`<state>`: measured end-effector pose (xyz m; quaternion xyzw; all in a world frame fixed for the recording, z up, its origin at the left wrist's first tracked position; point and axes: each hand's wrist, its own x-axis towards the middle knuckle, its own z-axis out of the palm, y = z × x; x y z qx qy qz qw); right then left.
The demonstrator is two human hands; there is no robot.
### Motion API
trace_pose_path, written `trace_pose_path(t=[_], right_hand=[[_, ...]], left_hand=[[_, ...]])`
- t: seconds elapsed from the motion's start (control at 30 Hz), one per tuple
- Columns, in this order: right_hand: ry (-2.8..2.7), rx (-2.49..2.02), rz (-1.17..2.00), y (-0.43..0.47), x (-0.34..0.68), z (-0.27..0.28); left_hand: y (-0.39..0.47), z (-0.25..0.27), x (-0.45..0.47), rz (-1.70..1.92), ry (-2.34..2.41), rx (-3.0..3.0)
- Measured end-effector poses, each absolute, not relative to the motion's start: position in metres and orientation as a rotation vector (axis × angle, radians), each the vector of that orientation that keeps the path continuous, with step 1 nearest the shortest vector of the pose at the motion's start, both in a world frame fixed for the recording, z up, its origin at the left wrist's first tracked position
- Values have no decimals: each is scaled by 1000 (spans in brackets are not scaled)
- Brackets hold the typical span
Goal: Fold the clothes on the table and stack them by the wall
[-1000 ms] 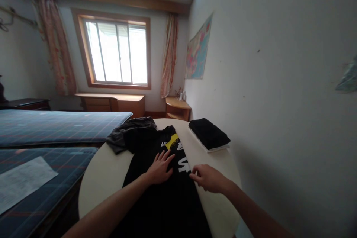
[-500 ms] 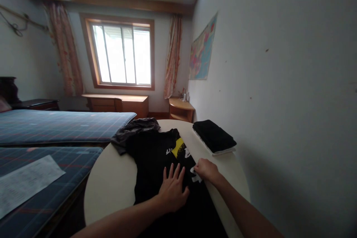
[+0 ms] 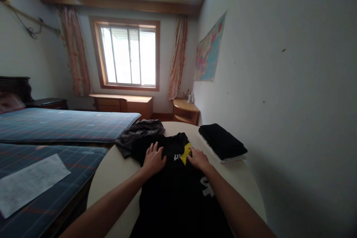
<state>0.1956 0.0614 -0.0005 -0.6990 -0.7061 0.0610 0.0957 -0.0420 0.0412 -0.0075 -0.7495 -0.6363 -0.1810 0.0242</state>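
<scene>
A black T-shirt point(image 3: 170, 197) with white lettering and a yellow patch lies lengthwise over the round table point(image 3: 111, 182), its right side folded inward. My left hand point(image 3: 154, 160) rests on its upper left part, fingers spread and flat against the cloth. On the yellow patch by the folded right edge, my right hand point(image 3: 198, 159) is closed with bent fingertips and thumb on the fabric. The palm side of the right hand is hidden. Beyond the shirt's top left lies a crumpled dark grey garment point(image 3: 139, 131).
A stack of folded clothes point(image 3: 221, 141), black over white, sits at the table's right edge near the wall. To the left, two blue plaid mattresses point(image 3: 69, 124) stand beside the table, with a printed sheet point(image 3: 33, 184) on the nearer one. A wooden desk point(image 3: 134, 104) stands under the window.
Both hands have moved up the shirt toward its neck, the left hand also leftward. The right hand has gone from the large white print to the yellow patch. The view has shifted slightly left.
</scene>
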Motion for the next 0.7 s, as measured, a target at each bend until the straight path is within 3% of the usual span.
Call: trace_pose_path(t=[0.23, 0.7], right_hand=[[-1990, -2045, 341, 134, 189, -9], [-1896, -1999, 336, 216, 176, -26]], left_hand=[[98, 7, -104, -509, -2159, -2000], [128, 24, -116, -551, -2232, -2170]])
